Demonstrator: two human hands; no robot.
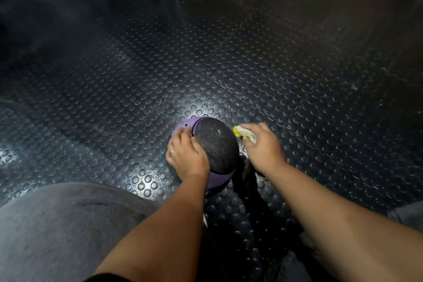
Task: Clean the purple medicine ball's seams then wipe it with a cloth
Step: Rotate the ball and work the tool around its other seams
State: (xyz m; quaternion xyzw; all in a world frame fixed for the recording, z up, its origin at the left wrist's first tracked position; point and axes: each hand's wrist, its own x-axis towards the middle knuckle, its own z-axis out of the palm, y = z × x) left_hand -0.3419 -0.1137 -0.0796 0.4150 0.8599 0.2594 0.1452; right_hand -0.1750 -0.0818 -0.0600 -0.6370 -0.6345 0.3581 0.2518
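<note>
While the purple medicine ball [215, 146] sits on the studded black floor [137, 75], well away from its edges and just ahead of your grey-trousered knee [57, 224], your left hand [186, 155] lies over its left side with fingers spread and pressed flat on it. Your right hand [263, 146] hangs just beside the ball's right side, fingers clamped on a crumpled yellow-and-white cloth [243, 132].

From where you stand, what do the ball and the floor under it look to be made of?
The medicine ball looks like rubber: smooth matte purple bands and a black panel with a fine, grippy grain. The floor seems to be dark rubber sheeting, covered in raised round studs that shine slightly under the light.
</note>
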